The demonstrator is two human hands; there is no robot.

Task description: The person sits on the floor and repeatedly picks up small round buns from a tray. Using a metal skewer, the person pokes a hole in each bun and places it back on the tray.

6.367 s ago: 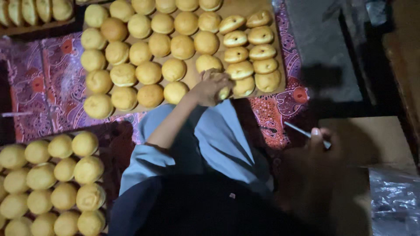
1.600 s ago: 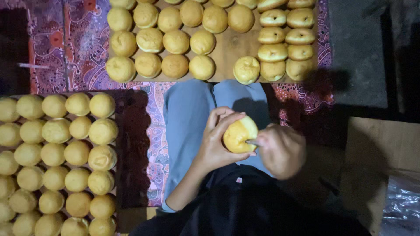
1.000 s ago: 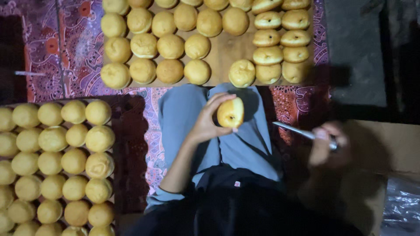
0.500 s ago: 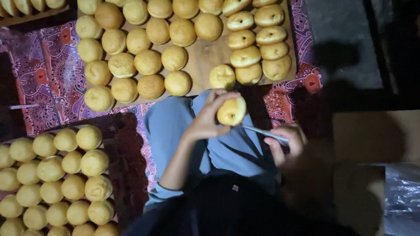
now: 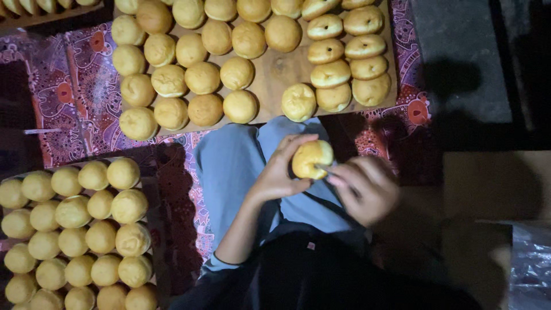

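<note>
My left hand (image 5: 279, 171) holds a round golden bun (image 5: 310, 158) over my lap, fingers wrapped around its left side. My right hand (image 5: 367, 188) grips a thin metal tool (image 5: 326, 170) whose tip touches the bun's right side. Ahead lies a wooden board (image 5: 287, 72) carrying several plain buns on the left and a column of buns with dark-filled holes (image 5: 343, 54) on the right. One bun (image 5: 298, 102) sits alone near the board's front edge.
A second tray of several buns (image 5: 74, 229) lies at my lower left. A red patterned cloth (image 5: 69, 97) covers the floor under the board. A clear plastic bag (image 5: 531, 264) sits at the lower right. Dark floor stretches to the upper right.
My right hand, which was held out to the right with the tool, has come back in and set the tool's tip against the bun. The bun sits slightly lower in my left hand.
</note>
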